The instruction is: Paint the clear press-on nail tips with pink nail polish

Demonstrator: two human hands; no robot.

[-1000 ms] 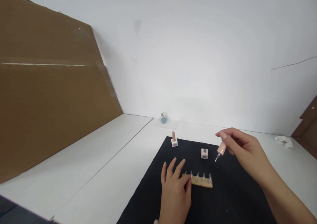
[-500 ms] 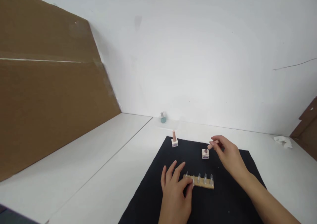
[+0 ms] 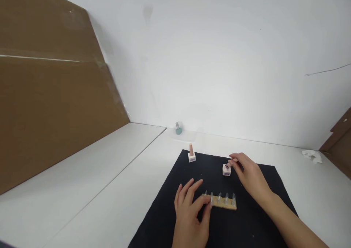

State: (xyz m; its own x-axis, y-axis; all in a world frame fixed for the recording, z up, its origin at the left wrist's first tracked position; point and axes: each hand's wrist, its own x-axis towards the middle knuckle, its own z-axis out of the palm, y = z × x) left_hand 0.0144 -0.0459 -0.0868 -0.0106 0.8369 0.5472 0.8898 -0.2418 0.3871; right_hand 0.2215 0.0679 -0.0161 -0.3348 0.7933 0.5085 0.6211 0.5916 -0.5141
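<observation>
A light wooden strip (image 3: 225,203) with several clear false nail tips (image 3: 226,198) standing along it lies on a black cloth (image 3: 214,226). My left hand (image 3: 191,213) pinches one clear nail tip near the strip's left end between thumb and index finger, its other fingers spread. Beyond the strip stands an uncapped white nail polish bottle (image 3: 226,171). My right hand (image 3: 248,173) grips the pale pink brush cap (image 3: 229,164) in its fingertips, tilted at the bottle's mouth. The brush itself is hidden.
A second white polish bottle with a pink cap (image 3: 191,156) stands at the cloth's far left corner. Behind it, near the wall, is a teal bottle (image 3: 178,130). Crumpled white tissue (image 3: 312,155) lies at the right. A brown cardboard panel (image 3: 55,94) leans at the left.
My right hand has brought the brush cap slightly left and lower, closer against the bottle's mouth. My left hand keeps its pinch at the strip. The view has shifted a little.
</observation>
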